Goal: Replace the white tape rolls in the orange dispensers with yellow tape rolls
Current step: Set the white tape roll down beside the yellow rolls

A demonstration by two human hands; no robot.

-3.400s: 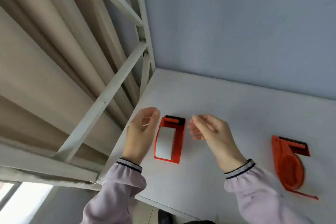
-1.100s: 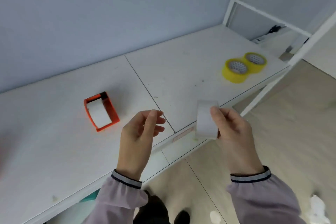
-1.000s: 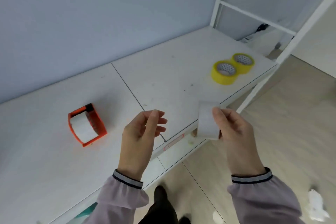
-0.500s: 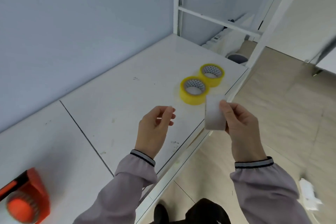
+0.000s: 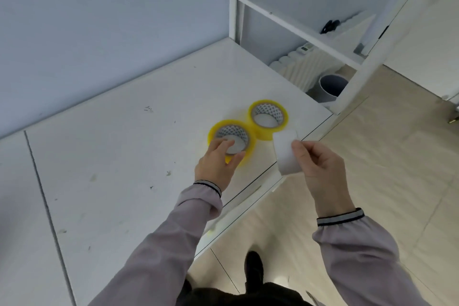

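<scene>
Currently, the left hand (image 5: 218,163) grasps the near yellow tape roll (image 5: 232,139) on the white table (image 5: 111,156); the right hand (image 5: 320,166) pinches the white tape roll (image 5: 285,151).

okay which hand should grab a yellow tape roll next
Left. The left hand already has its fingers on the nearer yellow tape roll, while the right hand is busy holding the white tape roll.

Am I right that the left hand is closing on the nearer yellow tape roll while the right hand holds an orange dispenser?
Not quite. The head view shows the right hand holding a white tape roll, not an orange dispenser. The rest stands: the left hand is on the nearer yellow tape roll.
</scene>
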